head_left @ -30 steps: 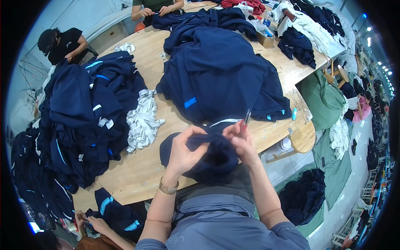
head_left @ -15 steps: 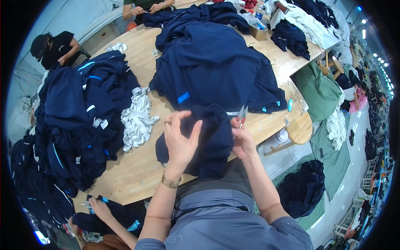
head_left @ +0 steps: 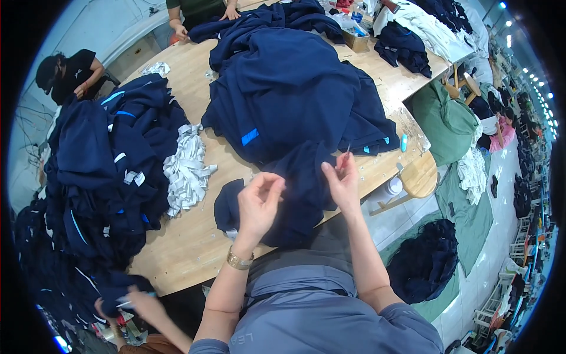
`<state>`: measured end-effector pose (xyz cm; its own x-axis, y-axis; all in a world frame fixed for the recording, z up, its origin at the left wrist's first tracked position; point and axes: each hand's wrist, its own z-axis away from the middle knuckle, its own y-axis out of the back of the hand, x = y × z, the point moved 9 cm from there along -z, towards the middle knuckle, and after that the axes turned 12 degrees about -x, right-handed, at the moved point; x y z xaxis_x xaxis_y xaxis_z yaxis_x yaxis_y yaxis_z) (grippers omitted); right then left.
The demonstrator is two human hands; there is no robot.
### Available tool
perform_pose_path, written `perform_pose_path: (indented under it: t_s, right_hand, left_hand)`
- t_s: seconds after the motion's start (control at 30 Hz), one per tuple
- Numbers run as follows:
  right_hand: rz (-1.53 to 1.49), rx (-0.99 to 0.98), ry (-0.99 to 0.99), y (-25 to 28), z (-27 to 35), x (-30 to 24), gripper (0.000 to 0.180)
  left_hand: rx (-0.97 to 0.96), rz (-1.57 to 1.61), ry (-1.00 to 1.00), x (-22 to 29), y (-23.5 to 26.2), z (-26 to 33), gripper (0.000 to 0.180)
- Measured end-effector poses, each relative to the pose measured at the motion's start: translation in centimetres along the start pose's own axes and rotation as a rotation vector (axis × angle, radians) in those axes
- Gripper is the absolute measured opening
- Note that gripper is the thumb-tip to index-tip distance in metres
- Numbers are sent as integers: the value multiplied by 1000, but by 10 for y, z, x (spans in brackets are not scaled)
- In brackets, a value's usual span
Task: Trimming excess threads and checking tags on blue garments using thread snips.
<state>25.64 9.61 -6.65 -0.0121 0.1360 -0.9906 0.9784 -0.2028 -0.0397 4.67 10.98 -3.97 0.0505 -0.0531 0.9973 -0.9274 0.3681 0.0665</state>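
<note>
A dark navy garment (head_left: 298, 197) lies bunched at the table's near edge, beneath and between my hands. Thumb and fingertips of my left hand (head_left: 258, 203) are pinched together above its left part; whatever they hold is too small to make out. My right hand (head_left: 342, 184) is closed around small red-handled scissors (head_left: 348, 152), mostly hidden by the fingers, with the tip pointing away from me. Just beyond, a large navy fabric heap (head_left: 295, 94) with a blue patch (head_left: 250, 137) covers the middle of the table.
Left on the wooden table (head_left: 177, 268) are a navy garment pile (head_left: 88, 141) and white strips (head_left: 187, 168). A co-worker's blurred hand (head_left: 144, 304) works at lower left; two people stand across. A stool (head_left: 420, 176) and dark bundle (head_left: 421, 262) are at right.
My left fingers have gone from spread to pinched. The scissors have turned in my right hand, so less of the blades shows. At lower left, the co-worker's hands and garment have shifted.
</note>
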Motion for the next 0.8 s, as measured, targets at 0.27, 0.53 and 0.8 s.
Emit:
perform_pose_path:
  t_s: [0.27,0.53,0.8]
  right_hand:
    - [-479,-18,-114,32,4,4,23]
    - [-460,-187,-199,-7,8,-31,41]
    - [328,74,251,39,-17,-72,28]
  left_hand:
    - [394,-967,76,-72,119,64,21]
    - [-35,41,439,-127,73,72,35]
    - [724,-259,-90,-62,203,83,27]
